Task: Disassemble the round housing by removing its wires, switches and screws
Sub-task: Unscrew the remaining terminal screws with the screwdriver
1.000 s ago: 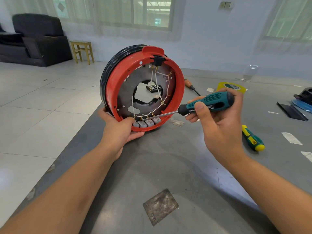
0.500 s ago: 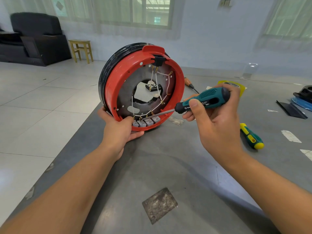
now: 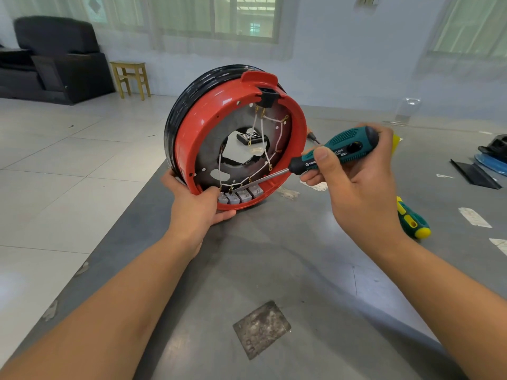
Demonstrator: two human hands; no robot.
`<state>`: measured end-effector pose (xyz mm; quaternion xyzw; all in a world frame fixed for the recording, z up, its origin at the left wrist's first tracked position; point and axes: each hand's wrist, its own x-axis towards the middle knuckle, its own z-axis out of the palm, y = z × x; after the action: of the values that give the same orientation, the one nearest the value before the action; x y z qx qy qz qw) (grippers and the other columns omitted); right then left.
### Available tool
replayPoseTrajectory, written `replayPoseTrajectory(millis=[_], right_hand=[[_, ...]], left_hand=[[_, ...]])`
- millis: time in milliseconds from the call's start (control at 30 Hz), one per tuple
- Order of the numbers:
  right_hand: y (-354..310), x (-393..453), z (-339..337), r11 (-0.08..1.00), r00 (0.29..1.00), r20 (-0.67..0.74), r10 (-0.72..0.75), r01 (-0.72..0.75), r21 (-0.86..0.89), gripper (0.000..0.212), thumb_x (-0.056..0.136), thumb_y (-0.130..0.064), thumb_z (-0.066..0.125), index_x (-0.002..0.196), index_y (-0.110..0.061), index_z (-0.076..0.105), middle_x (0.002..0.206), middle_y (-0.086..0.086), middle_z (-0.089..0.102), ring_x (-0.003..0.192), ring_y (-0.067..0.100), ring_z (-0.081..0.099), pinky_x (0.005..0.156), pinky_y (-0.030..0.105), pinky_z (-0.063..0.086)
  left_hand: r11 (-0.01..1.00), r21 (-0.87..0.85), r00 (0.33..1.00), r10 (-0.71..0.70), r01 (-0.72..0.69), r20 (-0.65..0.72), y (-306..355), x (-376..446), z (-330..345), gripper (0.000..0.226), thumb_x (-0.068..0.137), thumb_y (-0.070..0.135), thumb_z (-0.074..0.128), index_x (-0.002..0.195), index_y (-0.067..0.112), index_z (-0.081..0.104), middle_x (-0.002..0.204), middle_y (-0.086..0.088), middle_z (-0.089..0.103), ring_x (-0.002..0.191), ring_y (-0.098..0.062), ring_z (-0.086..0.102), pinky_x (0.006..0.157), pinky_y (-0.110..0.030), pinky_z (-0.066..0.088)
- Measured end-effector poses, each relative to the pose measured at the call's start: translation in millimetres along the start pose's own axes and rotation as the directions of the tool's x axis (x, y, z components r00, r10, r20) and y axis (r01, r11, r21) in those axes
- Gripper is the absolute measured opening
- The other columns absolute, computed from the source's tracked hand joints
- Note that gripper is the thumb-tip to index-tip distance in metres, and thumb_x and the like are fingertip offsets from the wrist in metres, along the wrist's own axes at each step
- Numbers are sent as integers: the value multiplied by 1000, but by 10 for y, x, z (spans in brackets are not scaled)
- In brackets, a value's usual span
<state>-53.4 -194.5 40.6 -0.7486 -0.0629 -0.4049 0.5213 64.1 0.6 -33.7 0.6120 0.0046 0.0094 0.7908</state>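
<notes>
Head view: right hand [image 3: 356, 182] wraps the teal-and-black handle of a screwdriver [image 3: 338, 150], thumb laid along the collar, fingers curled round the grip. The steel shaft runs down and left into the housing; its tip sits at the wire terminals just above the row of grey switch blocks [image 3: 241, 195]. Whether the tip is seated in a screw head I cannot tell.

Left hand [image 3: 199, 208] clamps the lower rim of the round housing [image 3: 192, 144], thumb hooked inside the red ring next to the leftmost switch block, fingers under the outer edge. The housing stands on edge at the near-left part of the grey table [image 3: 274, 270], open face toward the camera, red ring in front, black band behind.

Progress, as judged: early. White wires [image 3: 263, 133] with brass lugs are strung across the dark inner plate, from the black socket [image 3: 267, 97] at the top down to the switch blocks. Four switch blocks sit in place along the bottom. No loose screws or removed parts show near the housing. Wires, switches and screws all appear left to do.

Writing: white print on the screwdriver collar starts "PEN", the rest hidden by the thumb; a small label on the handle is too fine to read. Marks on the switch blocks are illegible.

Also on the table: a green-and-yellow screwdriver [image 3: 414, 223] just right of the working hand, scraps of white tape [image 3: 474, 217].
</notes>
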Motion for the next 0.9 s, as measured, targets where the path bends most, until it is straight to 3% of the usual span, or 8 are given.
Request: replayPoseTrajectory(millis=[100, 367, 567, 700, 900], right_hand=[[17, -41, 6, 999, 999, 18, -35, 35, 16, 34, 98, -31, 67, 110, -36, 35, 107, 13, 69, 73, 20, 76, 69, 27, 60], [29, -152, 46, 988, 985, 79, -153, 152, 22, 40, 95, -41, 67, 109, -63, 37, 113, 9, 62, 78, 18, 77, 72, 26, 62], [65, -205, 51, 986, 983, 86, -164, 161, 46, 36, 95, -45, 67, 114, -54, 37, 114, 9, 67, 84, 23, 77, 79, 38, 63], [94, -249, 68, 978, 973, 103, -207, 203, 50, 38, 97, -41, 66, 118, -52, 36, 118, 7, 67, 100, 27, 74, 84, 44, 63], [176, -322, 78, 969, 958, 146, -246, 240, 59, 41, 99, -33, 67, 121, -44, 34, 120, 6, 69, 105, 33, 72, 86, 51, 61]], left_hand=[[1000, -7, 1000, -15, 15, -6, 22, -6, 0, 61, 97, -5, 56, 129, 39, 28, 123, 10, 51, 101, -31, 76, 67, -44, 67], [993, -80, 995, -91, 87, -37, 37, 35, -16, 61, 95, -8, 54, 129, 37, 31, 132, -1, 51, 95, -34, 79, 67, -46, 67], [978, -163, 989, -138, 127, -60, 32, 81, -39, 57, 92, -9, 53, 123, 35, 34, 133, -11, 56, 86, -35, 81, 67, -48, 67], [967, -205, 983, -168, 151, -71, 44, 105, -58, 55, 91, -9, 52, 121, 33, 33, 133, -17, 59, 90, -39, 80, 69, -49, 67], [941, -272, 972, -229, 204, -63, 68, 122, -70, 53, 94, -8, 48, 133, 22, 30, 126, -28, 65, 87, -42, 80, 66, -43, 66]])
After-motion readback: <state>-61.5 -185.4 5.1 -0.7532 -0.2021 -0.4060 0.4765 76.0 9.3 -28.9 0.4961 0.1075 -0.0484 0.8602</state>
